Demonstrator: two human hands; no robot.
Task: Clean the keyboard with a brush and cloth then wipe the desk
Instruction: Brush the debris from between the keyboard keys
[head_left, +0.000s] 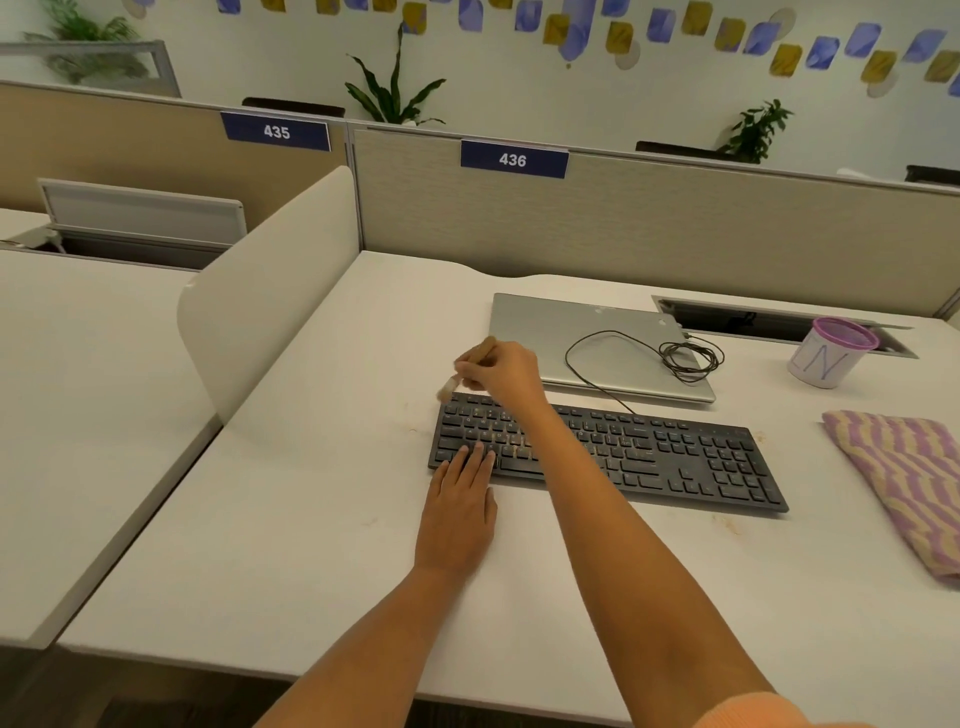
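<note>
Right hand (501, 371): fingers (470, 371) curled and pinching a brush (447, 387). The bristles point down and to the left from the fingertips, at the far left corner of the keyboard (649, 457). They are blurred, so I cannot tell whether they touch the keys. The handle end shows above the knuckles.

Left hand (460, 499): flat and holding nothing, fingers (475, 457) straight and close together. The tips lie on keys at the keyboard's near left corner. The palm rests on the desk (311, 519), just in front of that edge.

The right forearm crosses above the keyboard's left part and hides some keys.

Keyboard: black, flat on the desk, stretching away to the right of both sets of fingers (light specks on keys just right of the left fingertips).

Cloth (904, 478): pink and tan stripes, flat on the desk, well to the right of the right-hand fingers. It lies past the keyboard's right end, apart from the keyboard and from both hands.

Laptop (545, 322): silver, closed, just right of the right-hand fingers and behind the keyboard. A coiled black cable (688, 358) lies on its lid, with one strand running toward the keyboard's back edge.

Cup (826, 358): pink rim, farther right, beyond the cloth.
</note>
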